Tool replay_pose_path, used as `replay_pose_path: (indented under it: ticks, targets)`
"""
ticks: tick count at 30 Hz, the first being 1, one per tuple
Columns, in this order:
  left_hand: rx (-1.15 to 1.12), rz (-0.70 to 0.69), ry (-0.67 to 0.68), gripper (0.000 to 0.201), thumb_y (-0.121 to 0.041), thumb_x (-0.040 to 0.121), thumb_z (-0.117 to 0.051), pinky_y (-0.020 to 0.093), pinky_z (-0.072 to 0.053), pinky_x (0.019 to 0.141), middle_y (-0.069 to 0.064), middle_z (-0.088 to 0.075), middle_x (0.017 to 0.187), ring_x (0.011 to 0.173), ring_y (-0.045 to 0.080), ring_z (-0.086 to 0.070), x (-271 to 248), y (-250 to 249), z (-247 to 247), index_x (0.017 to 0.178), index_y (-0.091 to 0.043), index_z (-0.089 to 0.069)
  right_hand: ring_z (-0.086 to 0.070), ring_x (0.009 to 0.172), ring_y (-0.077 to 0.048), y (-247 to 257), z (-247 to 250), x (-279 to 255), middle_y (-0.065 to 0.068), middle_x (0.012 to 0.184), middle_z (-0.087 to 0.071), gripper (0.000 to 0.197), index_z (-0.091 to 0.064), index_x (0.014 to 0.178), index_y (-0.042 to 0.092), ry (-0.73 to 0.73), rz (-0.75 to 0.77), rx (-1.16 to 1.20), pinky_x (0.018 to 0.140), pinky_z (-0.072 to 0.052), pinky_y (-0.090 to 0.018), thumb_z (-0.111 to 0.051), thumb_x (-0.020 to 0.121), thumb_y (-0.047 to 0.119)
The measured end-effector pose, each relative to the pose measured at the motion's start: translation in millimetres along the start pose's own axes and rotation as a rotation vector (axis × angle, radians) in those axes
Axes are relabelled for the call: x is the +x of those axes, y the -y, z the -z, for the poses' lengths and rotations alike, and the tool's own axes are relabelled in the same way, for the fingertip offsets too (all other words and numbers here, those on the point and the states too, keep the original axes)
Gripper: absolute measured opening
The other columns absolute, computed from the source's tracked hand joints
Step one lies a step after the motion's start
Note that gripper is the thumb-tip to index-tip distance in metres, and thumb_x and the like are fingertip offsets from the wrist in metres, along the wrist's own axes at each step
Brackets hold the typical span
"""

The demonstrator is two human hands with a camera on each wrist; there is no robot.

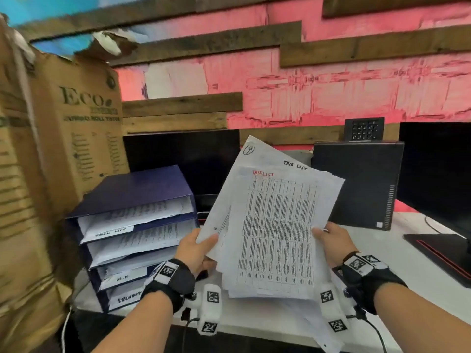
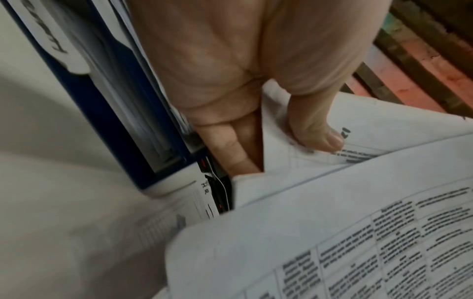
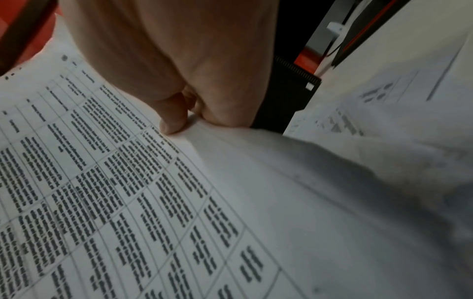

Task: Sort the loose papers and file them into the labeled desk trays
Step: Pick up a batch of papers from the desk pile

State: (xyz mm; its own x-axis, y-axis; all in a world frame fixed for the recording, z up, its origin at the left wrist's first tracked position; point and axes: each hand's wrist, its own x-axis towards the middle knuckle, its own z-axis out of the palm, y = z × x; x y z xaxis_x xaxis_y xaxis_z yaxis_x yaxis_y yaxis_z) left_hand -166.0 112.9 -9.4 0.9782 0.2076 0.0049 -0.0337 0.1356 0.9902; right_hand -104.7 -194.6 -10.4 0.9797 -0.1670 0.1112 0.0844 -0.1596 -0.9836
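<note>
Desk trays [image 1: 142, 212] left of held papers [image 1: 275, 225], computer tower [image 1: 362, 184] behind.

Wrists: my black straps [image 1: 175, 278], white tags with black square codes.
Ring: on my right hand [image 1: 331, 240].
Cables: black.

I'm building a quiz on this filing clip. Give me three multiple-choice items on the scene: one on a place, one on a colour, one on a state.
1. Where does the tray rack stand relative to the held papers?
A. to their left
B. to their right
C. under them

2. What colour is the "TASK LIST" writing on the front sheet?
A. green
B. red
C. blue

3. How are the papers held?
A. by the left hand alone
B. lying flat on the desk
C. by both hands, the right hand at the opposite edge

Answers: 1 A, the head view shows the rack left of the sheets. 2 B, the heading is red ink. 3 C, a thumb pinches each side edge.
</note>
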Motion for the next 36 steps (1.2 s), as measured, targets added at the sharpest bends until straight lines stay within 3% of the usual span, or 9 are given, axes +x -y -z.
replay_pose_path:
  ticks: [4,10,14,18,20,23,28,32,36]
  targets:
    - [0.029,0.058,0.029,0.025,-0.002,0.09,-0.06,0.051,-0.057,0.077,0.018,-0.068,0.11,0.102,0.038,-0.065,-18.3,-4.6,31.9,0.114,-0.006,-0.058,-0.066,0.098,-0.03,0.3,-36.5,-7.8,-0.01,0.109,-0.068,0.02,-0.062,0.106,0.014,0.069,-0.001,0.085,0.093,-0.05,-0.051,-0.055,0.091,0.003]
    - [0.268,0.097,0.117,0.031,-0.02,0.081,-0.074,0.054,-0.051,0.091,0.014,-0.071,0.106,0.101,0.034,-0.067,-34.2,-12.4,75.6,0.108,-0.008,-0.068,-0.064,0.102,-0.027,1.9,-74.3,-22.1,-0.007,0.11,-0.067,0.023,-0.061,0.115,0.009,0.152,0.037,-0.051,0.097,-0.048,-0.047,-0.056,0.093,0.009]
    - [0.427,0.0,0.095,0.027,-0.022,0.084,-0.072,0.031,-0.056,0.079,0.001,-0.072,0.108,0.095,0.017,-0.069,-38.7,-15.0,83.2,0.11,-0.017,-0.066,-0.065,0.094,-0.026,0.3,-91.8,-30.0,-0.01,0.103,-0.068,0.016,-0.063,0.105,0.006,0.156,0.081,-0.134,0.092,-0.051,-0.047,-0.059,0.091,0.013]
    - [0.687,-0.082,-0.057,0.025,-0.018,0.08,-0.075,0.008,-0.047,0.059,-0.008,-0.071,0.097,0.078,0.0,-0.065,-40.8,-8.1,82.9,0.104,-0.021,-0.07,-0.066,0.092,-0.024,-0.5,-100.8,-35.4,-0.007,0.103,-0.069,0.018,-0.063,0.107,0.011,0.193,0.061,-0.114,0.09,-0.052,-0.045,-0.063,0.089,0.013]
    - [0.647,-0.067,-0.104,0.019,-0.014,0.08,-0.074,0.012,-0.05,0.058,-0.006,-0.072,0.095,0.077,0.004,-0.066,-40.2,-3.7,85.6,0.099,-0.019,-0.072,-0.067,0.091,-0.025,0.0,-102.6,-36.4,-0.008,0.102,-0.069,0.02,-0.063,0.107,0.011,0.206,0.043,-0.074,0.089,-0.053,-0.046,-0.065,0.087,0.013]
    - [0.59,-0.048,-0.125,0.018,-0.008,0.084,-0.068,0.033,-0.06,0.066,0.001,-0.073,0.096,0.081,0.017,-0.071,-39.5,-1.8,93.9,0.101,-0.014,-0.069,-0.068,0.091,-0.025,4.1,-104.6,-39.5,-0.005,0.1,-0.07,0.018,-0.063,0.097,0.019,0.255,0.04,-0.047,0.087,-0.054,-0.048,-0.072,0.082,0.017]
    - [0.628,-0.076,-0.188,0.011,-0.007,0.087,-0.061,0.04,-0.059,0.075,0.005,-0.072,0.094,0.084,0.021,-0.07,-41.0,-3.1,109.8,0.086,-0.018,-0.065,-0.07,0.09,-0.026,11.8,-114.1,-50.5,-0.005,0.1,-0.072,0.022,-0.064,0.101,0.019,0.369,0.021,0.011,0.085,-0.055,-0.048,-0.072,0.081,0.019]
    - [0.61,-0.048,-0.305,0.025,-0.01,0.088,-0.061,0.025,-0.049,0.057,0.003,-0.061,0.068,0.059,0.017,-0.055,-41.5,-3.6,119.3,0.065,-0.012,-0.052,-0.069,0.091,-0.026,14.8,-123.8,-52.9,-0.006,0.101,-0.071,0.018,-0.063,0.101,0.019,0.4,0.016,-0.003,0.087,-0.054,-0.047,-0.069,0.084,0.02]
    - [0.578,-0.039,-0.33,0.012,-0.013,0.091,-0.058,0.025,-0.048,0.063,0.006,-0.068,0.083,0.072,0.02,-0.06,-41.5,-5.5,124.8,0.082,-0.005,-0.063,-0.07,0.091,-0.026,18.0,-130.5,-53.2,-0.007,0.102,-0.072,0.02,-0.064,0.102,0.017,0.419,-0.006,0.048,0.088,-0.054,-0.049,-0.071,0.083,0.019]
